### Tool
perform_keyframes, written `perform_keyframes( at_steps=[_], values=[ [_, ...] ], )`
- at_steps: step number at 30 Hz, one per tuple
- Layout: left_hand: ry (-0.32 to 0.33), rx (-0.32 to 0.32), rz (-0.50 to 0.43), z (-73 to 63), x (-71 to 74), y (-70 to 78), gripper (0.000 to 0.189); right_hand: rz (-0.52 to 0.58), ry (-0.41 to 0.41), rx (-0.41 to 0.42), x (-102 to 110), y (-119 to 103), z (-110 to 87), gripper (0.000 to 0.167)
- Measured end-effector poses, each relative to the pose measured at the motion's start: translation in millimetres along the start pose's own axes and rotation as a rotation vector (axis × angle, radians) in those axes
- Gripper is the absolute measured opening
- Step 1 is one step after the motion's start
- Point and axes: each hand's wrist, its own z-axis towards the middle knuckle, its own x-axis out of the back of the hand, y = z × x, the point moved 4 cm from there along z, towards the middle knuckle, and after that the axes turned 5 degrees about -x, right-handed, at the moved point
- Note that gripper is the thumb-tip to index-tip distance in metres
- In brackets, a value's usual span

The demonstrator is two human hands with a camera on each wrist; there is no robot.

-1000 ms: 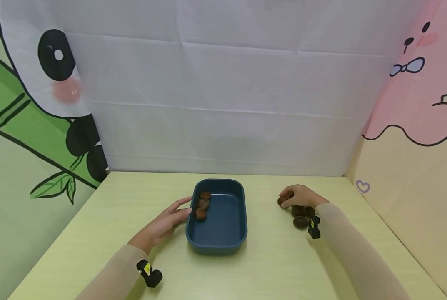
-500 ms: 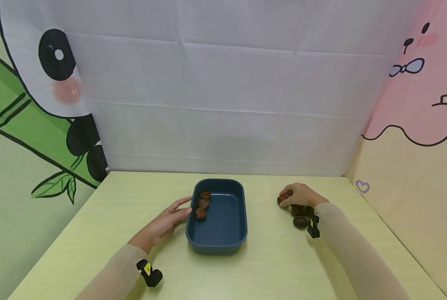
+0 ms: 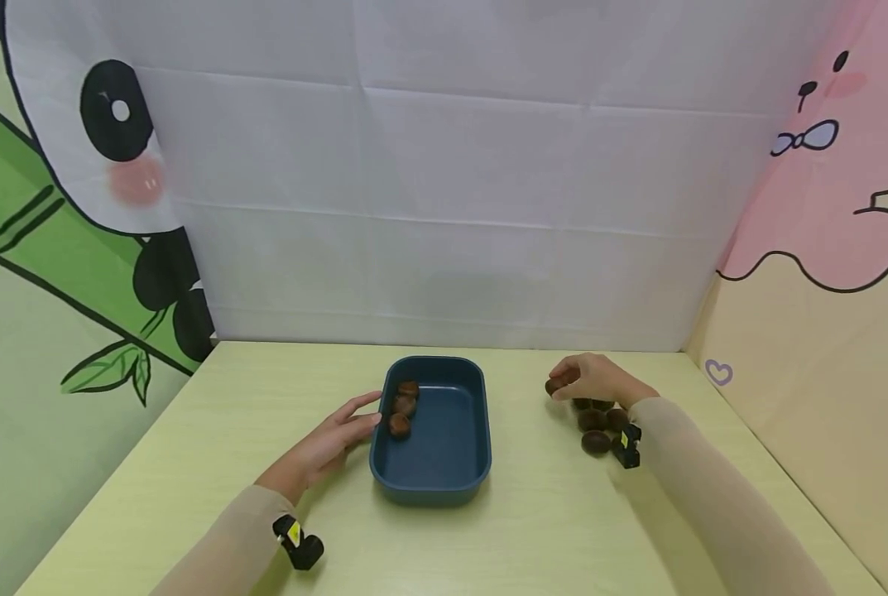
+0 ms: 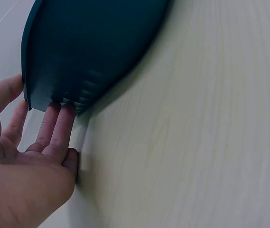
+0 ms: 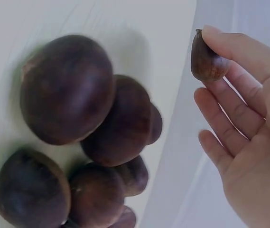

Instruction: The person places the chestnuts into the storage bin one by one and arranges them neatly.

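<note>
A dark blue rectangular bin (image 3: 444, 488) stands mid-table, with three brown chestnuts (image 3: 404, 405) in a row along its left inner side. My left hand (image 3: 328, 447) rests its fingertips against the bin's left wall; in the left wrist view the extended fingers (image 4: 54, 128) touch the teal-looking wall. On the right, my right hand (image 3: 600, 378) pinches one chestnut (image 5: 208, 61) between thumb and fingers, raised off the table. Several loose chestnuts (image 5: 68, 90) lie in a cluster below and beside that hand; the head view shows part of this pile (image 3: 596, 443) under the wrist.
A pale wood-grain table (image 3: 518, 530) carries everything. Behind it hangs a white cloth (image 3: 444, 207), with printed cartoon panels at the left and right sides. Each sleeve bears a small black wrist camera (image 3: 298, 544).
My right hand has lifted and moved slightly back and left with the pinched chestnut, uncovering more of the pile. The left hand and the bin stay put.
</note>
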Motion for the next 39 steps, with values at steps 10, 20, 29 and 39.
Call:
perform_keyframes(
  at_steps=[10, 20, 29, 39],
  values=[
    [-0.003, 0.003, -0.004, -0.6, -0.5, 0.7, 0.062, -0.011, -0.011, 0.131, -3, -38, -6.9, 0.036],
    [-0.015, -0.007, 0.008, -1.0, 0.0, 2.9, 0.063, 0.045, -0.037, 0.263, -19, -84, -8.1, 0.036],
    [-0.04, -0.025, 0.005, -2.5, -1.8, 4.5, 0.063, 0.066, -0.094, 0.398, -56, -124, -6.3, 0.037],
    [-0.013, -0.017, 0.001, -0.1, -1.1, 2.2, 0.062, 0.104, -0.166, 0.464, -108, -150, 5.5, 0.036]
  ],
)
